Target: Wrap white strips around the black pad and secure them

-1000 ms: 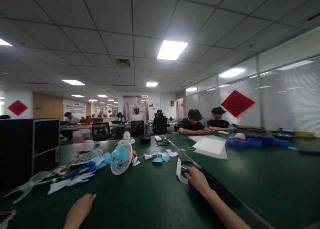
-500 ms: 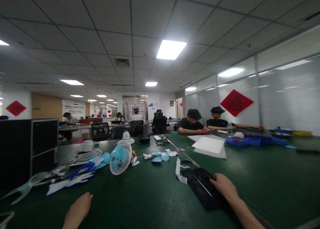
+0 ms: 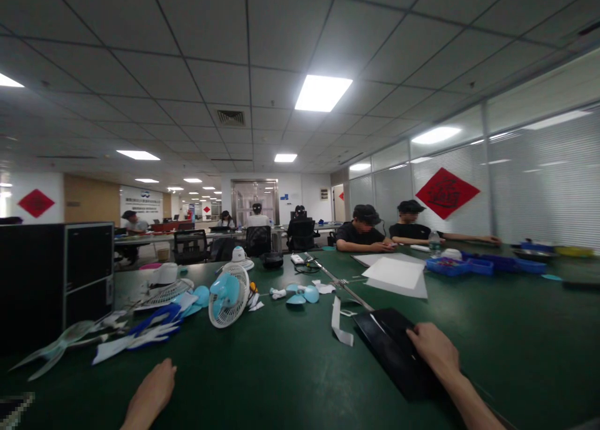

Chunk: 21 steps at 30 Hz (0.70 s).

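Over the right front of the green table [image 3: 290, 361], my right hand [image 3: 435, 350] pinches the upper right edge of a flat, glossy black pouch [image 3: 398, 358]. The pouch lies at a slant, and its exact kind is hard to tell. Just left of it is a curled white paper strip [image 3: 338, 324]. My left hand [image 3: 152, 389] rests near the front edge with curled fingers, and nothing shows in it. White and blue gloves [image 3: 135, 339] lie beyond that hand, and a white fan head with blue blades [image 3: 229, 295] stands farther back.
At the left is a black computer case [image 3: 89, 274]. Loose blue fan blades [image 3: 302, 294] lie mid-table. Behind the pouch are white sheets [image 3: 396, 274], and blue trays [image 3: 447, 266] sit at the far right. Two people [image 3: 363, 230] sit across the table.
My right hand has shifted a little to the right, drawing the black pouch with it, and the pouch has tilted slightly. My left hand stays about where it was.
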Each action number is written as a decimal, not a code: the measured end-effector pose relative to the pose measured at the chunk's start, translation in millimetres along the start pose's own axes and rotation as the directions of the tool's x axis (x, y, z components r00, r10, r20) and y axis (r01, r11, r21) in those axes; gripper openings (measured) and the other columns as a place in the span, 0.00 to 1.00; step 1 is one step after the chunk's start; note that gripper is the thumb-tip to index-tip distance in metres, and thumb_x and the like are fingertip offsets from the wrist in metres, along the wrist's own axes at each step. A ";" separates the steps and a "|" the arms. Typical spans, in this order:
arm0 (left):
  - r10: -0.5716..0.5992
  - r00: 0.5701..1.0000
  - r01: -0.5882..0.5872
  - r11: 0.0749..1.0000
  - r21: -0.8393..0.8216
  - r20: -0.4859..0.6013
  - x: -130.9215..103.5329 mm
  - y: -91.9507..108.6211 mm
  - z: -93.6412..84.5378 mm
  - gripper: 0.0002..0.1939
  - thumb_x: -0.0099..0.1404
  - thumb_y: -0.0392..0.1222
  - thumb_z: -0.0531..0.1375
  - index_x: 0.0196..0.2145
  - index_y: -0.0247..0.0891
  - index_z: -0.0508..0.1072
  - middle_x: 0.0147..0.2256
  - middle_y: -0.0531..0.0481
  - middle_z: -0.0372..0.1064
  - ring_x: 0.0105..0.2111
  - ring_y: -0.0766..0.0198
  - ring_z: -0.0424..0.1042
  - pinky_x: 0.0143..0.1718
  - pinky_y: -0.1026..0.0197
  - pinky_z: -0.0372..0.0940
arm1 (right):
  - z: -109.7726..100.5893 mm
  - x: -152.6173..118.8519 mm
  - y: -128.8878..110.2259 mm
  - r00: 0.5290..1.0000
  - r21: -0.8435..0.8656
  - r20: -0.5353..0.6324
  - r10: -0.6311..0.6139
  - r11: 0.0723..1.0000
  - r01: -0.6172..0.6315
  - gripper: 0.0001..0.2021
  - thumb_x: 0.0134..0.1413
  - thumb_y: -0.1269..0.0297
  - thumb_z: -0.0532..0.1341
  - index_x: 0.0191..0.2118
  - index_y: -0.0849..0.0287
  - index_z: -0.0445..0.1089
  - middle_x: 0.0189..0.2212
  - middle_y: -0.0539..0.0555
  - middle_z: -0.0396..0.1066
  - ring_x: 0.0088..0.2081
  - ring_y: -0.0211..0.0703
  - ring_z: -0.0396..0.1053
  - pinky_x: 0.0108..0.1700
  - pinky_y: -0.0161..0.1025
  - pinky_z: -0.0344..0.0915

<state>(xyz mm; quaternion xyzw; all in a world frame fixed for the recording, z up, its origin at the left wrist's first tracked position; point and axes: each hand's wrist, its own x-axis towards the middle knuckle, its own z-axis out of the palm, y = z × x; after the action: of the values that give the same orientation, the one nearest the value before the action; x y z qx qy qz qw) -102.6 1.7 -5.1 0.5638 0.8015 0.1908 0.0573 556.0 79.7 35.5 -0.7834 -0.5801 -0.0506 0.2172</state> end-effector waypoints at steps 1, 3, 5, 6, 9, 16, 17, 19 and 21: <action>0.009 1.000 -0.009 1.000 0.002 -0.006 0.8 -0.5 0.5 0.23 0.66 0.40 0.40 0.44 0.32 0.72 0.47 0.35 0.73 0.49 0.52 0.72 0.48 0.54 0.65 | -1.6 0.3 2.8 0.999 0.009 -0.032 0.021 1.000 -0.020 0.19 0.63 0.60 0.49 0.33 0.61 0.76 0.41 0.65 0.74 0.41 0.56 0.74 0.37 0.44 0.66; 0.025 1.000 -0.025 1.000 -0.011 -0.015 2.6 -0.6 1.2 0.23 0.66 0.42 0.41 0.42 0.33 0.73 0.46 0.36 0.74 0.48 0.52 0.73 0.48 0.53 0.65 | -3.5 1.1 5.6 0.993 0.041 -0.110 0.045 0.998 -0.041 0.21 0.63 0.58 0.48 0.36 0.61 0.77 0.41 0.66 0.73 0.42 0.59 0.73 0.38 0.47 0.67; 0.022 1.000 -0.022 0.999 -0.042 0.017 3.4 0.9 1.1 0.23 0.67 0.45 0.40 0.37 0.36 0.74 0.43 0.38 0.75 0.46 0.51 0.74 0.46 0.53 0.65 | -3.8 1.8 2.9 0.981 0.105 -0.190 0.031 0.994 -0.011 0.23 0.64 0.57 0.46 0.39 0.63 0.76 0.41 0.68 0.73 0.43 0.61 0.72 0.40 0.49 0.67; 0.016 0.999 -0.013 0.998 -0.058 0.046 3.2 2.1 0.9 0.24 0.68 0.48 0.40 0.36 0.38 0.73 0.41 0.39 0.76 0.44 0.51 0.74 0.44 0.52 0.65 | -3.6 1.7 -0.8 0.975 0.138 -0.222 0.010 0.990 0.021 0.24 0.64 0.57 0.45 0.40 0.64 0.76 0.41 0.69 0.72 0.43 0.61 0.71 0.42 0.50 0.66; 0.015 0.996 -0.010 0.998 -0.060 0.084 0.6 6.1 1.1 0.26 0.69 0.53 0.40 0.33 0.39 0.72 0.39 0.40 0.75 0.41 0.51 0.74 0.41 0.53 0.64 | -2.0 -2.8 -22.5 0.966 0.237 -0.240 -0.098 0.959 0.156 0.22 0.63 0.59 0.46 0.40 0.63 0.76 0.41 0.67 0.72 0.44 0.59 0.71 0.46 0.48 0.66; 0.128 0.991 -0.125 0.990 0.061 -0.047 -6.6 15.5 1.0 0.12 0.65 0.37 0.47 0.36 0.37 0.70 0.41 0.43 0.72 0.41 0.58 0.72 0.39 0.61 0.61 | 1.7 -44.7 -114.2 0.827 0.339 -0.102 -0.553 0.762 0.551 0.16 0.63 0.61 0.49 0.38 0.58 0.74 0.40 0.57 0.71 0.42 0.47 0.69 0.47 0.40 0.64; 0.138 0.990 -0.135 0.989 0.058 -0.037 -8.0 18.7 -0.6 0.12 0.66 0.40 0.48 0.35 0.37 0.71 0.40 0.43 0.72 0.41 0.57 0.71 0.40 0.60 0.61 | 2.8 -52.5 -128.3 0.791 0.344 -0.072 -0.607 0.729 0.591 0.16 0.64 0.61 0.50 0.37 0.58 0.74 0.40 0.57 0.71 0.42 0.47 0.68 0.47 0.39 0.64; 0.156 0.987 -0.155 0.987 0.042 -0.020 -12.0 26.9 -4.7 0.17 0.68 0.46 0.47 0.31 0.37 0.72 0.39 0.43 0.72 0.41 0.56 0.71 0.41 0.59 0.62 | 6.6 -66.9 -154.9 0.739 0.350 -0.015 -0.674 0.689 0.635 0.15 0.63 0.62 0.51 0.36 0.59 0.74 0.39 0.57 0.70 0.41 0.45 0.68 0.46 0.38 0.63; 0.187 0.982 -0.187 0.982 0.017 -0.038 -17.3 36.0 -8.3 0.18 0.68 0.46 0.47 0.32 0.37 0.72 0.39 0.43 0.72 0.42 0.56 0.70 0.44 0.59 0.62 | 12.4 -78.9 -179.1 0.688 0.354 0.039 -0.724 0.654 0.668 0.13 0.62 0.63 0.53 0.35 0.59 0.75 0.39 0.56 0.69 0.40 0.44 0.68 0.45 0.37 0.63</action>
<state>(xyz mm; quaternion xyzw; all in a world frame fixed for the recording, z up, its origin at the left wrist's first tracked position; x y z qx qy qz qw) -67.2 -5.7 13.7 0.6331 0.7473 0.2010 0.0193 361.7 56.4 48.6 -0.4561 -0.8537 0.0316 0.2495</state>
